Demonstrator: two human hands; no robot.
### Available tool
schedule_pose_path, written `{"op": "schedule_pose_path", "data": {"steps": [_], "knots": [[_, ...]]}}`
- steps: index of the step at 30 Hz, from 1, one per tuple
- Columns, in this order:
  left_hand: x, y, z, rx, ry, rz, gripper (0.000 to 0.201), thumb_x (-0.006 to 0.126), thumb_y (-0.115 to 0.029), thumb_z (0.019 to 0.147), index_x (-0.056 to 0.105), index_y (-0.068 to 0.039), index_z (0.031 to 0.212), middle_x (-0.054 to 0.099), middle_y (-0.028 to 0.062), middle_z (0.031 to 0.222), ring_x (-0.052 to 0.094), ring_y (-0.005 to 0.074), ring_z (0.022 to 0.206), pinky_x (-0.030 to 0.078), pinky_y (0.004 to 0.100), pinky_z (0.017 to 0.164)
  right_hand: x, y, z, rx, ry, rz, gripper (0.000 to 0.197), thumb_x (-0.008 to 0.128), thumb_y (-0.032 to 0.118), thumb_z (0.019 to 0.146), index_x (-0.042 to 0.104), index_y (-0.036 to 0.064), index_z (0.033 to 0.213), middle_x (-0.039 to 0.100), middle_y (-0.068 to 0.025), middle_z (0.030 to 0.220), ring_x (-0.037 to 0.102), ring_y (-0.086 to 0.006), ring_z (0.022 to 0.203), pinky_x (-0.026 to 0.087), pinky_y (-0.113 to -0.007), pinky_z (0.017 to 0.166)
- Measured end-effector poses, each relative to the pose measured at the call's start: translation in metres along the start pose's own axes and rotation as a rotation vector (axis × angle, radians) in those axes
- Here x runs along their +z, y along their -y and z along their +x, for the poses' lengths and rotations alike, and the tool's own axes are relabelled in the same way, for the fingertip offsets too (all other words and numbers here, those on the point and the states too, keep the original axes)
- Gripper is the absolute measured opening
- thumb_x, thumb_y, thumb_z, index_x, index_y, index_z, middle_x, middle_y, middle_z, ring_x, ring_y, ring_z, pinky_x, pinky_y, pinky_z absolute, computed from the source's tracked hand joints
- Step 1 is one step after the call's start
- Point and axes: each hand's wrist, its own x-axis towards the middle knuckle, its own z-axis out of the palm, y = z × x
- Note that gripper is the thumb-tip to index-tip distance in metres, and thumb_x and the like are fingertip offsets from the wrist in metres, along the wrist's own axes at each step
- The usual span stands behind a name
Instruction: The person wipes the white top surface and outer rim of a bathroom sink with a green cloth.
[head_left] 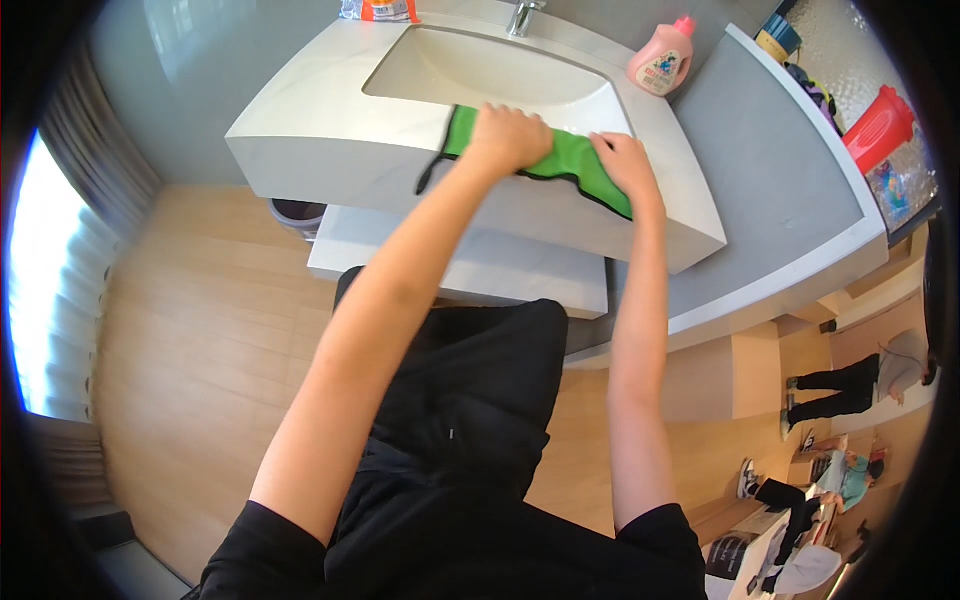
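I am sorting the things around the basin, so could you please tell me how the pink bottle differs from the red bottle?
The pink bottle is pale pink with a picture label; the red bottle is plain bright red. The pink bottle stands on the white sink counter beside the basin; the red bottle stands farther right, beyond the grey counter. The pink bottle looks squat and rounded, the red bottle slimmer. Neither is touched by the hands.

A white stone washbasin unit (330,150) with a sunken rectangular basin and a chrome tap (522,17) stands out from a grey wall (190,90). A grey worktop (770,190) runs on to its right. The pale wooden plank floor (200,330) is lit by a bright window (40,290) with grey curtains (110,160).
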Motion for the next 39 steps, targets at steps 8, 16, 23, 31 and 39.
{"op": "schedule_pose_path", "data": {"steps": [8,16,23,31,39], "knots": [[0.012,-0.038,0.008,0.004,-0.035,-0.199,0.042,0.04,-0.036,0.098,0.068,-0.005,0.099,0.072,0.0192,0.103,0.067,0.0364,0.1,0.045,0.0503,0.095,-0.014,-0.027,-0.014,0.002,-0.011,0.014,0.034,0.057,0.03,0.098,0.068,-0.0016,0.09,0.062,-0.0269,0.074,0.059,-0.0458,0.072,0.049,-0.046,0.07],[0.009,-0.033,0.002,0.02,-0.061,-0.212,0.044,0.043,-0.039,0.097,0.069,-0.005,0.102,0.071,0.0198,0.103,0.066,0.0373,0.102,0.046,0.0493,0.097,-0.013,-0.02,-0.015,0.026,-0.015,-0.028,0.035,0.055,0.03,0.097,0.068,-0.0012,0.091,0.064,-0.0277,0.08,0.061,-0.0476,0.08,0.049,-0.048,0.075],[0.006,-0.02,-0.003,0.059,-0.091,-0.231,0.039,0.048,-0.039,0.096,0.068,-0.006,0.105,0.071,0.0171,0.103,0.066,0.0347,0.103,0.046,0.0471,0.1,-0.012,-0.021,-0.015,0.034,-0.026,-0.02,0.035,0.054,0.03,0.098,0.069,-0.0009,0.09,0.065,-0.0269,0.082,0.062,-0.0476,0.082,0.05,-0.049,0.078],[-0.001,-0.013,-0.013,0.083,-0.104,-0.206,0.038,0.049,-0.038,0.097,0.067,-0.009,0.112,0.07,0.0135,0.106,0.065,0.033,0.104,0.046,0.0455,0.1,0.007,0.005,-0.014,0.023,-0.113,-0.239,0.035,0.05,0.031,0.096,0.075,0.0063,0.091,0.07,-0.0232,0.091,0.067,-0.0435,0.088,0.053,-0.051,0.081],[-0.026,0.062,-0.037,-0.019,-0.034,-0.301,0.039,0.053,-0.04,0.096,0.067,-0.01,0.117,0.069,0.0152,0.114,0.062,0.0357,0.111,0.046,0.0454,0.099,0.023,0.049,-0.007,0.016,-0.043,-0.202,0.035,0.048,0.031,0.096,0.074,0.0065,0.092,0.071,-0.0226,0.095,0.067,-0.0435,0.089,0.054,-0.051,0.081]]}}
